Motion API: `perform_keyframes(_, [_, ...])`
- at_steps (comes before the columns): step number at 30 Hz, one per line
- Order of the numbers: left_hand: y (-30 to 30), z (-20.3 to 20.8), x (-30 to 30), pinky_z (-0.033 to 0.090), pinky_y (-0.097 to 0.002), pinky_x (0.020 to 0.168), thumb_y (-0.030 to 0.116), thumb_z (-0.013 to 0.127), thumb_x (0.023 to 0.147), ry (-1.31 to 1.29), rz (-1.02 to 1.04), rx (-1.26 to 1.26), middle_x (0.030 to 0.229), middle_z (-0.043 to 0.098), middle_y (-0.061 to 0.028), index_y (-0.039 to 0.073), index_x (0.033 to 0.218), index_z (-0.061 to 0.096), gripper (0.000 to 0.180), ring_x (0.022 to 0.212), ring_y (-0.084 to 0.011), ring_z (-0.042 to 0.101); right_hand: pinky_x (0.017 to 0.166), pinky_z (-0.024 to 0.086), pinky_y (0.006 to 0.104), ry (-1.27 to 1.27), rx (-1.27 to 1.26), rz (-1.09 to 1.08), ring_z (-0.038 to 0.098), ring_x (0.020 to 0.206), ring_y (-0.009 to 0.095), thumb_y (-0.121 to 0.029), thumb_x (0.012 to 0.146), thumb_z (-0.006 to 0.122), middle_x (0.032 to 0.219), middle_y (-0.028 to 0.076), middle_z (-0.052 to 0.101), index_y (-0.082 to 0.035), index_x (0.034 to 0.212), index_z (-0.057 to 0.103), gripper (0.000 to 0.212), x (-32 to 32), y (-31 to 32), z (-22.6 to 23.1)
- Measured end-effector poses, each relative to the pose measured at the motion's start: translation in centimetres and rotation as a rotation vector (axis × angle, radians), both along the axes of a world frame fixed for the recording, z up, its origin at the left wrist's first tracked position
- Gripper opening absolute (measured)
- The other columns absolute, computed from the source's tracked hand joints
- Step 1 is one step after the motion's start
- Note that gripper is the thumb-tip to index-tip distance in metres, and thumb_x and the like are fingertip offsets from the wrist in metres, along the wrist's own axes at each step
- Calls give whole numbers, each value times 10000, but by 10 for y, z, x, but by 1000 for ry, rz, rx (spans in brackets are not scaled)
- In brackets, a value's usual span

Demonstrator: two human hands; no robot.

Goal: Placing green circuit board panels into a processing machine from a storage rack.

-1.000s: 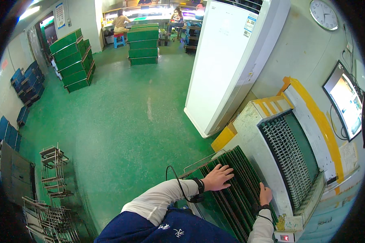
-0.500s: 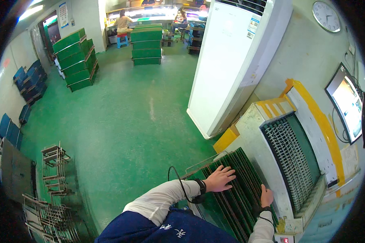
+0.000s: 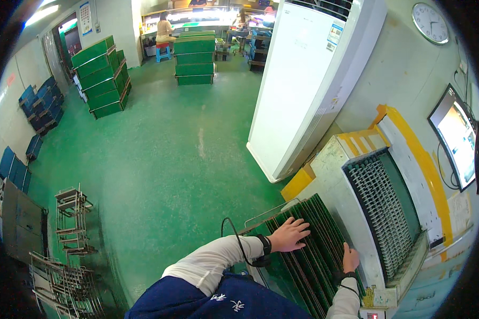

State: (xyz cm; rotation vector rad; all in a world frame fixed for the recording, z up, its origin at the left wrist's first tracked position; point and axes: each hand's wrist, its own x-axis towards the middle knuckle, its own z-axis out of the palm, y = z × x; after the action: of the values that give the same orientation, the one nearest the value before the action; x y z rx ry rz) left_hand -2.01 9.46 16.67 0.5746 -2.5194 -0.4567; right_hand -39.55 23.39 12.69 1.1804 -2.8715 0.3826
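Observation:
A row of upright green boards [image 3: 321, 219], probably circuit boards, stands close together in a wire rack [image 3: 266, 216] in front of me. My left hand [image 3: 289, 235] lies across their top edges, its fingers spread and holding nothing. At the right end of the row, my right hand [image 3: 351, 258] grips the outer green board at its edge, thumb up. The fingers of that hand are mostly hidden. Beside it is a pale metal machine [image 3: 332, 159] with a bed of grey rollers [image 3: 380, 207].
A tall white air conditioner [image 3: 303, 80] stands beyond the machine. Stacked green crates [image 3: 194, 58] and more green stacks [image 3: 101, 80] stand farther off. Metal racks [image 3: 73, 223] are at the left, and a screen [image 3: 453, 135] hangs on the right wall. People sit at a lit bench at the back.
Both hands keep their places on the boards. The whole view has shifted very slightly, and a seated person at the back has changed posture a little.

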Motion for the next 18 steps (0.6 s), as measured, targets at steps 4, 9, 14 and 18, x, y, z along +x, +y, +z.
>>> perform_keyframes(4, [-2,-2,2,327,-515,1118,403,681,883,5,9,0,1453,502,-127,94,1306,599,530,1366,-336,432,772,480,504,-83,86,-14,651,875,424,-641,922,544,917,260,692,33,830,717,702,17,-8,22])
perform_keyframes(9, [1,1,0,320,-516,1123,402,678,887,0,-2,3,1460,496,-127,92,1311,595,532,1370,-335,428,691,449,496,-9,18,0,628,760,401,-633,928,550,786,236,651,36,752,672,702,10,-1,15])
perform_keyframes(14, [1,4,1,314,-514,1128,399,674,891,-4,-6,8,1464,494,-126,91,1318,590,533,1374,-333,425,763,481,509,-44,75,-28,656,876,421,-657,922,530,914,258,693,34,839,725,723,11,-3,18])
perform_keyframes(18, [-1,1,1,314,-521,1126,407,674,890,-11,1,4,1465,493,-126,94,1322,587,541,1374,-335,426,768,485,509,-80,94,-21,657,880,423,-659,922,527,920,259,695,31,852,731,723,21,-7,31])
